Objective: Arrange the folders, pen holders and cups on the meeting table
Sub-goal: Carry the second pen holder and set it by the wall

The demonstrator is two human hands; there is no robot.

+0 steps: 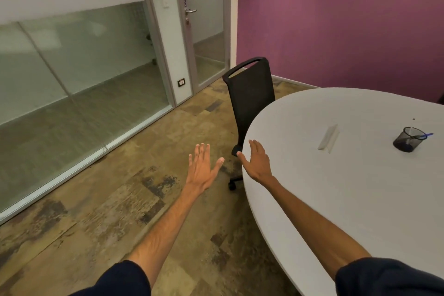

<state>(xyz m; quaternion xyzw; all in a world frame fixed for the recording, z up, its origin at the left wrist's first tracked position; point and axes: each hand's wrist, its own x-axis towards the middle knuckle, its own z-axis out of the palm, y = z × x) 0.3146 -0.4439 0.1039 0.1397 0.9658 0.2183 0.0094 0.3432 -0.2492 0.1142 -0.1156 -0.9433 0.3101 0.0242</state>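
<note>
A black mesh pen holder [407, 142] stands on the white oval meeting table [348, 199] at the right, with a blue pen and a white stick leaning in it. A clear tent-shaped card stand [328, 137] lies on the table to its left. My left hand [203, 167] is stretched out flat over the floor, fingers apart, holding nothing. My right hand [257, 161] is flat and empty too, over the table's left edge. No folders or cups are in view.
A black office chair [251, 101] is pushed against the table's far left edge. Beyond it are a glass partition and a glass door [201, 21] on the left and a purple wall [336, 19] behind. The floor is patterned brown.
</note>
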